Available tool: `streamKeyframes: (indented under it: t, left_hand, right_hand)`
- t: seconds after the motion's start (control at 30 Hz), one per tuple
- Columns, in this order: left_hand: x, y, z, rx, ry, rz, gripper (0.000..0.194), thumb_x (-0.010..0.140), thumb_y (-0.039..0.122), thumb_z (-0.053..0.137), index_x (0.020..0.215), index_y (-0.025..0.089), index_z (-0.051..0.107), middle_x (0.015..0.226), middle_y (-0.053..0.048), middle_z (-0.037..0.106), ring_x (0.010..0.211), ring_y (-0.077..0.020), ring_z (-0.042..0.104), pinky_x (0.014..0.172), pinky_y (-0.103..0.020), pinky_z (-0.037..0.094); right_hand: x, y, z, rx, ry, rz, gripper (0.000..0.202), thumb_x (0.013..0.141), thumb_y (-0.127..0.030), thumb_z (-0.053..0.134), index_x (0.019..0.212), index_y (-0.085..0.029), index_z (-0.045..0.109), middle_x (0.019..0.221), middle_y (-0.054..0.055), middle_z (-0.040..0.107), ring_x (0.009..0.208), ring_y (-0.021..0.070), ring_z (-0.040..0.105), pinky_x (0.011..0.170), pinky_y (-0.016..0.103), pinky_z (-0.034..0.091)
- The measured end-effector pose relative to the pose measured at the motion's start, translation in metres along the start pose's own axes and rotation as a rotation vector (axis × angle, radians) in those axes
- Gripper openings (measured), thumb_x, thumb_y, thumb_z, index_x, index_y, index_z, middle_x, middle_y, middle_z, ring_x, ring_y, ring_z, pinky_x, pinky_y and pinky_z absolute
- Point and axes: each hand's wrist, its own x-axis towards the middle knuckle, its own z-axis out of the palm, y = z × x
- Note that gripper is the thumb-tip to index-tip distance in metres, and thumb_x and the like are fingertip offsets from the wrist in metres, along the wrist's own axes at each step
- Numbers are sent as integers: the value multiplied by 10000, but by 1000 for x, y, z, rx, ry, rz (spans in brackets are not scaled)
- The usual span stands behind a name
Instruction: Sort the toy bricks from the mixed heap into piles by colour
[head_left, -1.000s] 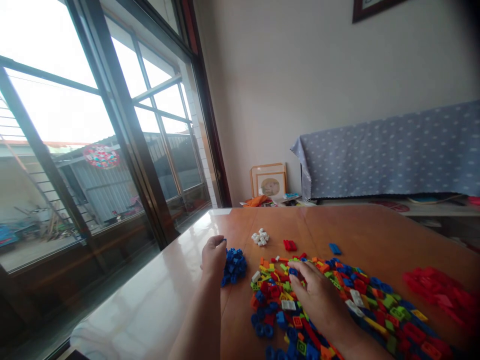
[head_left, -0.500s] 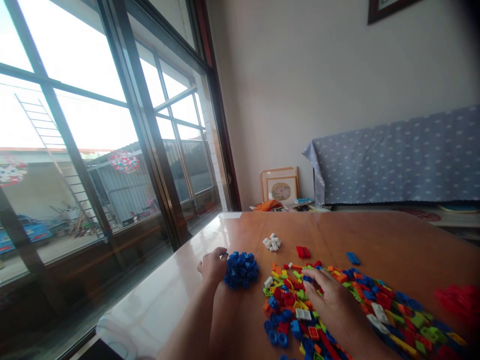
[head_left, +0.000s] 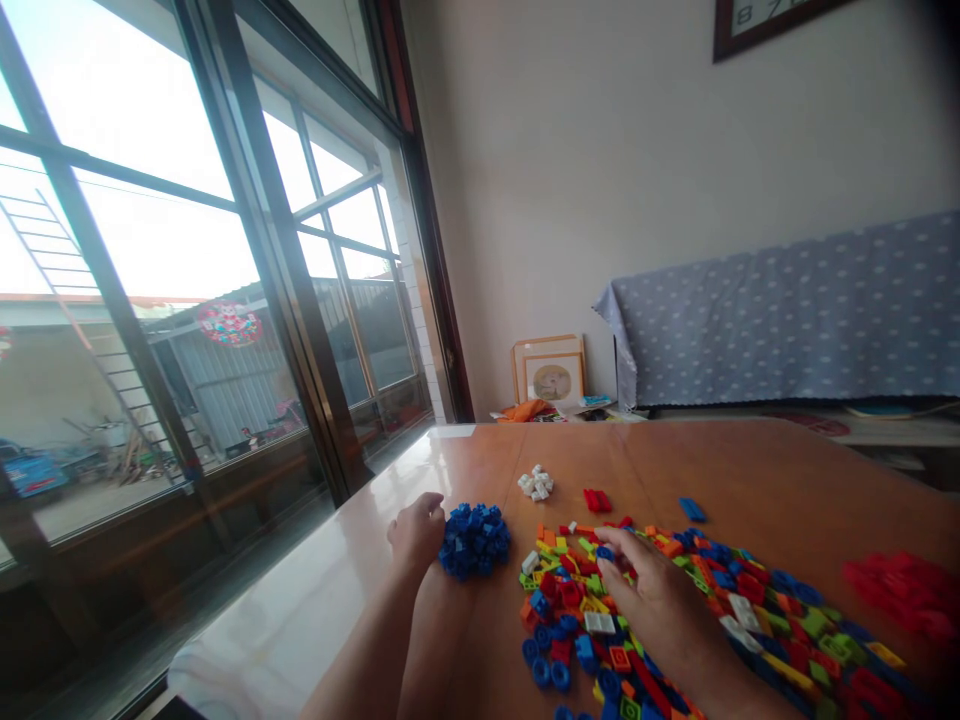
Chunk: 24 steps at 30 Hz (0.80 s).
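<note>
My left hand (head_left: 418, 532) is beside the left edge of a heap of small blue building bricks (head_left: 474, 541). Its fingers are loosely bent and nothing shows between them, though part of them is turned away from me. Over the spread of mixed colored building bricks (head_left: 598, 623), my right hand (head_left: 651, 585) has a small blue brick (head_left: 604, 553) between thumb and forefinger. Red, orange, yellow, green, white and blue bricks lie around and under that hand.
Farther back on the brown table (head_left: 645, 455) are a small white brick cluster (head_left: 536, 484), red bricks (head_left: 597, 500) and blue bricks (head_left: 691, 510). A red heap (head_left: 904, 595) sits at the right. Glass windows run along the left; a polka-dot cloth (head_left: 780, 315) hangs behind.
The view has shifted slightly, so most things appear farther left. My left fingertips have drawn slightly back from the blue heap. My right hand stays over the mixed bricks with the blue brick.
</note>
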Motion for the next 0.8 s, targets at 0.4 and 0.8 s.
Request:
streamKeyframes:
  t: [0.4, 0.8]
  left_hand:
    - [-109, 117, 38, -838, -584, 404, 198, 842, 353, 638, 903, 177, 705, 822, -41, 721, 737, -167, 630, 636, -239, 449]
    - [-77, 95, 40, -946, -415, 185, 181, 757, 310, 685, 859, 163, 662, 724, -10, 657, 643, -124, 583, 579, -217, 420]
  right_hand:
    - [-1, -8, -1, -13, 45, -106, 528, 903, -231, 505, 1431, -261, 503, 1218, 84, 709, 1100, 230, 687, 963, 398, 563]
    - [-5, -6, 1, -59, -6, -109, 541, 943, -328, 510, 1478, -282, 436, 1306, 105, 654, 1118, 244, 669, 961, 425, 563]
